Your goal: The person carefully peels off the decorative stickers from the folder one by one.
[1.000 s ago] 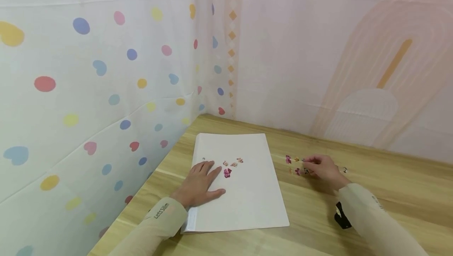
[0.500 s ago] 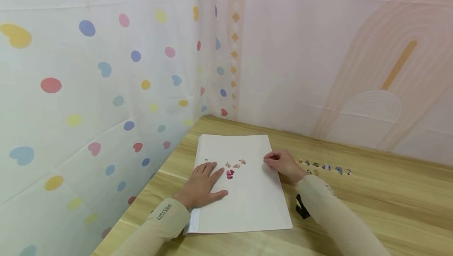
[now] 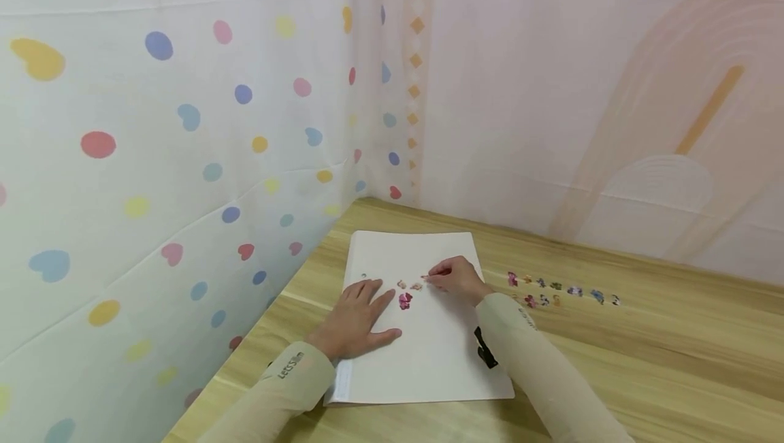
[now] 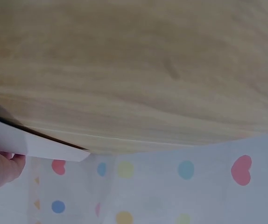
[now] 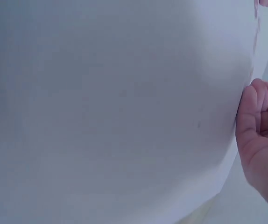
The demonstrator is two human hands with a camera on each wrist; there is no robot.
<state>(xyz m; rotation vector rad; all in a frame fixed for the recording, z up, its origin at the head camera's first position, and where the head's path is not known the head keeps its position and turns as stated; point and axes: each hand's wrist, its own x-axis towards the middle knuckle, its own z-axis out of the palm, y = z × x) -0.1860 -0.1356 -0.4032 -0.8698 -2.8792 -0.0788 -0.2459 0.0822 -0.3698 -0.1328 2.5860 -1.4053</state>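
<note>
A white folder-like sheet (image 3: pixel 453 361) lies on the wooden table, with a clear strip along its left edge. My left hand (image 3: pixel 355 317) rests flat on its left side, fingers spread. My right hand (image 3: pixel 456 280) is over the sheet's right half; thumb and forefinger pinch at a small orange-red piece (image 3: pixel 425 277), which the fingertips partly hide. Beside it lie two small pale orange pieces (image 3: pixel 416 286) and a magenta butterfly-like piece (image 3: pixel 405 301). A tiny greyish piece (image 3: pixel 364 275) sits above the left fingers. In the right wrist view my right hand (image 5: pixel 260 130) has bent fingers low against the sheet.
Two rows of several small coloured butterfly-like pieces (image 3: pixel 574 290) lie on the table (image 3: pixel 674 361) right of the sheet. Dotted cloth (image 3: pixel 184 225) hangs along the left side, and pink patterned cloth (image 3: pixel 520 123) along the back. A black wrist attachment (image 3: pixel 486 349) hangs under the right sleeve.
My right hand has moved left, from the rows of pieces across the sheet's right edge to the orange pieces on it. The left hand stays on the sheet. The view has shifted slightly.
</note>
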